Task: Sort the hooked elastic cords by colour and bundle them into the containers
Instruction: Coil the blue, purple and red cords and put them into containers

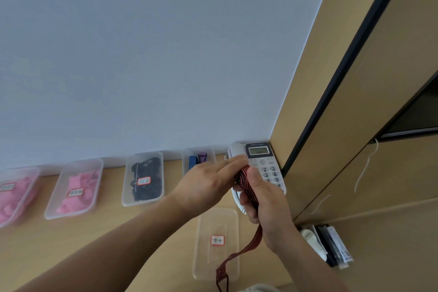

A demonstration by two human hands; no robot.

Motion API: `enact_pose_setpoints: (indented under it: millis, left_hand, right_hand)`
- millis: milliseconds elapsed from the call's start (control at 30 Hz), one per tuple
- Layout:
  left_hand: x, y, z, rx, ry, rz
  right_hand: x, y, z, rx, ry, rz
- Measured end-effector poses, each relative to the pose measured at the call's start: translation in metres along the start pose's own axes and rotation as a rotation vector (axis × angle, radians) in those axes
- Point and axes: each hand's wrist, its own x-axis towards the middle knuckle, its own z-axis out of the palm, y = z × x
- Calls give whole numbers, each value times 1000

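Note:
A red-and-black striped elastic cord (pixel 244 179) is folded into a small bundle between both hands, above the desk. My right hand (pixel 265 199) grips the bundle, thumb on top. My left hand (pixel 208 185) lies against the bundle's left side with straight fingers. The cord's loose tail (pixel 239 253) hangs down over a clear labelled container (pixel 201 232) that holds nothing. Along the wall stand a container with black cords (pixel 143 179), two with pink cords (pixel 74 188) (pixel 16 194), and one with blue-striped and purple cords (pixel 198 160).
A white desk phone (pixel 265 166) sits in the back right corner, right behind my hands. A wooden cabinet wall (pixel 355 125) closes off the right side. Dark and white packets (pixel 329 244) stand in the gap beside it.

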Motion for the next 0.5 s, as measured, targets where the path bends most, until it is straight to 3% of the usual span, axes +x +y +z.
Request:
enact_pose_setpoints:
  millis: [67, 133, 233, 300, 400, 500]
  left_hand:
    - [-1, -1, 1, -17, -45, -29]
    - [2, 3, -1, -182, -112, -190]
    - [12, 15, -9, -855, -193, -839]
    - [19, 14, -13, -1176, -261, -1075]
    - [24, 14, -18, -1266, -336, -1051]
    - [28, 14, -18, -1249, -219, -1024]
  right_hand:
    - [0, 0, 0, 19, 2, -4]
    - [1, -1, -3, 46, -4, -32]
    - [3, -1, -6, 44, -29, -75]
    - [4, 1, -6, -5, -47, -84]
    - [3, 6, -5, -76, -73, -84]
    - [3, 4, -7, -81, -64, -55]
